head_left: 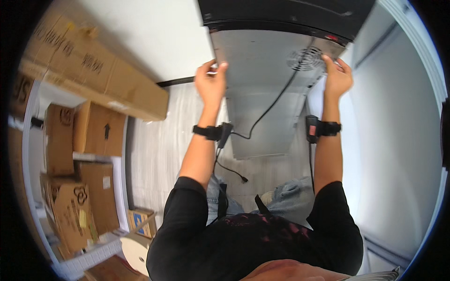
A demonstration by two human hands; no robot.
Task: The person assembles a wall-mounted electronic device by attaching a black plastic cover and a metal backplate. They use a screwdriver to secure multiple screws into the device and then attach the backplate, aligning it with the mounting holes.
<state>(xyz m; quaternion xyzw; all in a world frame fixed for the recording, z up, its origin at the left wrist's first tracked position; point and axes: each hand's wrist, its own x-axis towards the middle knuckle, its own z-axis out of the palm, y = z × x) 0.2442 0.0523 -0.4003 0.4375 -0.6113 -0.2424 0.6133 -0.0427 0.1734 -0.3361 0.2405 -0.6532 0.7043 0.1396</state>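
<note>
In front of me stands a tall cabinet-like appliance with a black top [286,16]. A grey metal panel [258,58] covers its facing side, with a round slotted fan grille [305,60] at the upper right. My left hand [210,83] grips the panel's left edge, thumb on its face and fingers curled around the side. Opposite it, my right hand [338,77] is closed on the right edge beside the grille; its fingertips are partly hidden. A black power cord [276,100] hangs down across the panel towards my left wrist. Both wrists carry black straps with small devices.
A long cardboard box [103,70] lies across the top of a white shelf [124,187] on the left, which holds several cardboard boxes. A white wall-like panel [398,140] stands close on the right. A cable plug [244,180] dangles above the light wood-look floor [157,145].
</note>
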